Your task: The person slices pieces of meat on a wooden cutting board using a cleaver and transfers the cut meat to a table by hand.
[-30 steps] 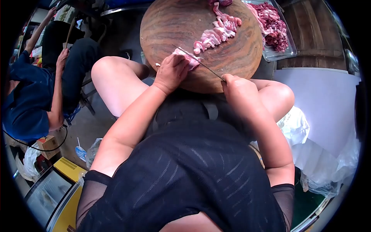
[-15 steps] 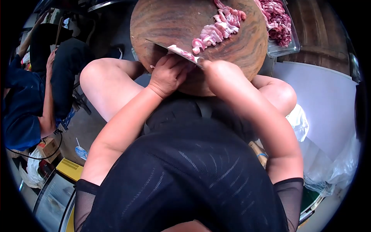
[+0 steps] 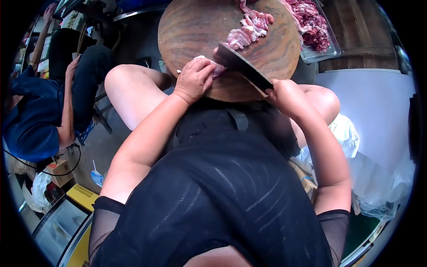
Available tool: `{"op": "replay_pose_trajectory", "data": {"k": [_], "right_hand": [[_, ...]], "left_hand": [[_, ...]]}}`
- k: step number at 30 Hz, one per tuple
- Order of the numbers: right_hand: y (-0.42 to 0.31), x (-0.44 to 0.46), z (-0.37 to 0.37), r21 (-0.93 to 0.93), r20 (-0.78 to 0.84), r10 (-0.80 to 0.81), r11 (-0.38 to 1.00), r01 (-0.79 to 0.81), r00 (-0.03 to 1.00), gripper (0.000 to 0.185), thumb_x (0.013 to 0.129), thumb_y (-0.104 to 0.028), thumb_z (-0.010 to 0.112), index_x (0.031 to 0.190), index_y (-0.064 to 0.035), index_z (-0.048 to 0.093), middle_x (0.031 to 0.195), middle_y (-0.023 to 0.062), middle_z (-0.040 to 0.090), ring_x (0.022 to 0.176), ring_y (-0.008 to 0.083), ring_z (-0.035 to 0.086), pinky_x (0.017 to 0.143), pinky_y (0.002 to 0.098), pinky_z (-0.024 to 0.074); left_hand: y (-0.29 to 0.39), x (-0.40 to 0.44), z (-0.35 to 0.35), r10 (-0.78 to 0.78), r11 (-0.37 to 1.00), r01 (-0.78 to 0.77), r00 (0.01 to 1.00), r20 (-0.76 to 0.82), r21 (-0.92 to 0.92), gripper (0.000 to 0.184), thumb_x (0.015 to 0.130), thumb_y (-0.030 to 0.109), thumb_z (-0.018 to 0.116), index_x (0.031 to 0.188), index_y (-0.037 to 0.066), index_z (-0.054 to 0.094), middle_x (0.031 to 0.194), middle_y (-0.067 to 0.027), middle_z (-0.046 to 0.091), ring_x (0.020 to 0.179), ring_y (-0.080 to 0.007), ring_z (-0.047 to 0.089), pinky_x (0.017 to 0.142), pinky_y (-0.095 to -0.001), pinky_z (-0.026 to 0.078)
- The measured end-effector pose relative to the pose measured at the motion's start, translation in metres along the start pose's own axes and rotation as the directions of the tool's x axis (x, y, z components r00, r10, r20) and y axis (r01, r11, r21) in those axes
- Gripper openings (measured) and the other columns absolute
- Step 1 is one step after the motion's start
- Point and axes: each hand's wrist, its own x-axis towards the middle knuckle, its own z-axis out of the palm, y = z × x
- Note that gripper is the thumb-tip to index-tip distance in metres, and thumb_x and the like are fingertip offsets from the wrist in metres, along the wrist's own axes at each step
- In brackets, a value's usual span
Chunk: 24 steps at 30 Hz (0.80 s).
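Observation:
My right hand point(image 3: 283, 95) is closed on the handle of a cleaver point(image 3: 244, 67). Its broad dark blade slants up and left across the round wooden chopping block point(image 3: 187, 31), with its far end by the row of pale pink meat slices point(image 3: 251, 32). Curled fingers of my left hand point(image 3: 194, 81) press on a piece of meat point(image 3: 218, 67) at the block's near left edge. Most of that piece is hidden under the hand. A gap separates the blade from the left fingers.
Beyond the block at right stands a clear plastic tray point(image 3: 332, 54) heaped with dark red cut meat point(image 3: 313, 26). My knees flank the block. Another person in a dark blue shirt point(image 3: 33, 115) sits at left. A pale board point(image 3: 360, 107) and plastic bags point(image 3: 378, 187) lie at right.
The cleaver has swung right, away from my left hand, towards the sliced meat. The meat slice that lay along the blade no longer shows there. My left hand stays on its piece.

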Motion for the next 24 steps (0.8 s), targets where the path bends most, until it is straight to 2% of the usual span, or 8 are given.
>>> {"op": "replay_pose_trajectory", "data": {"k": [3,5,7,8,10,15,20,24], "right_hand": [[0.008,-0.012,0.016,0.17,-0.213,0.113,0.982,-0.077,0.97,0.021,0.092,-0.016,0.059,0.091,0.0049,0.061,0.078,0.0279,0.063,0.079,0.0448,0.062,0.071,0.0483,0.0486],[0.004,-0.018,0.015,0.178,-0.215,0.111,0.981,-0.073,0.97,0.02,0.091,-0.015,0.058,0.09,0.0042,0.062,0.079,0.0274,0.064,0.079,0.0443,0.063,0.073,0.049,0.0497],[-0.006,-0.024,0.014,0.19,-0.213,0.111,0.979,-0.071,0.971,0.02,0.091,-0.015,0.057,0.089,0.0036,0.062,0.079,0.0269,0.065,0.08,0.0438,0.064,0.074,0.0497,0.0507],[-0.01,-0.025,0.013,0.177,-0.209,0.077,0.983,-0.039,0.975,0.019,0.09,-0.015,0.057,0.088,0.0029,0.062,0.078,0.0262,0.065,0.079,0.0434,0.064,0.073,0.0497,0.0505],[-0.015,-0.023,0.018,0.103,-0.243,-0.028,0.993,0.054,0.97,0.017,0.09,-0.014,0.055,0.085,0.0008,0.06,0.075,0.0238,0.065,0.077,0.0421,0.064,0.071,0.0497,0.0507],[-0.037,-0.008,0.02,-0.01,-0.215,-0.12,0.993,0.121,0.969,0.013,0.089,-0.009,0.05,0.085,-0.0011,0.06,0.075,0.0212,0.066,0.076,0.0397,0.066,0.067,0.0493,0.0526],[-0.051,0.002,0.01,-0.142,0.011,-0.102,0.985,0.103,0.995,0.011,0.083,-0.003,0.049,0.085,-0.0011,0.06,0.076,0.0208,0.068,0.078,0.0383,0.069,0.066,0.0475,0.0546],[-0.049,0.003,0.0,-0.129,0.049,-0.107,0.985,0.112,0.993,0.012,0.084,-0.003,0.048,0.084,-0.001,0.06,0.077,0.0214,0.068,0.079,0.0382,0.069,0.068,0.0478,0.0547]], "left_hand": [[0.002,0.001,-0.004,-0.005,0.999,0.006,1.0,0.021,-0.051,0.026,0.078,0.006,0.069,0.104,0.006,0.068,0.111,-0.0136,0.061,0.109,-0.0341,0.058,0.097,-0.0404,0.047],[0.004,-0.001,-0.007,-0.017,0.998,0.016,1.0,-0.009,-0.068,0.029,0.077,0.003,0.07,0.106,0.007,0.069,0.113,-0.0153,0.061,0.111,-0.0342,0.057,0.098,-0.0398,0.046],[0.006,-0.002,-0.016,-0.12,0.985,0.096,0.978,-0.169,-0.145,0.031,0.075,0.001,0.071,0.106,0.007,0.07,0.115,-0.0167,0.061,0.107,-0.0335,0.058,0.097,-0.0386,0.046],[0.0,-0.004,-0.016,-0.162,0.977,0.129,0.966,-0.201,-0.167,0.029,0.076,0.002,0.068,0.105,0.007,0.07,0.113,-0.0122,0.063,0.106,-0.0322,0.058,0.095,-0.0402,0.047],[-0.007,-0.009,-0.021,-0.167,0.98,0.144,0.97,-0.175,-0.135,0.028,0.076,0.003,0.068,0.104,0.007,0.07,0.111,-0.0121,0.064,0.104,-0.0319,0.059,0.093,-0.0398,0.048],[-0.003,-0.006,-0.012,-0.043,0.999,0.039,0.994,-0.104,-0.035,0.021,0.079,0.008,0.071,0.1,0.004,0.07,0.107,-0.0129,0.064,0.1,-0.0319,0.06,0.089,-0.0394,0.049],[0.001,-0.008,-0.011,-0.127,0.991,0.127,0.992,-0.014,-0.048,0.02,0.078,0.009,0.073,0.097,0.006,0.071,0.104,-0.0131,0.062,0.097,-0.0332,0.059,0.086,-0.0398,0.05],[-0.003,-0.012,-0.007,-0.127,0.991,0.126,0.992,-0.023,-0.042,0.02,0.076,0.007,0.073,0.097,0.006,0.071,0.105,-0.0127,0.061,0.098,-0.033,0.059,0.086,-0.0402,0.05]]}}
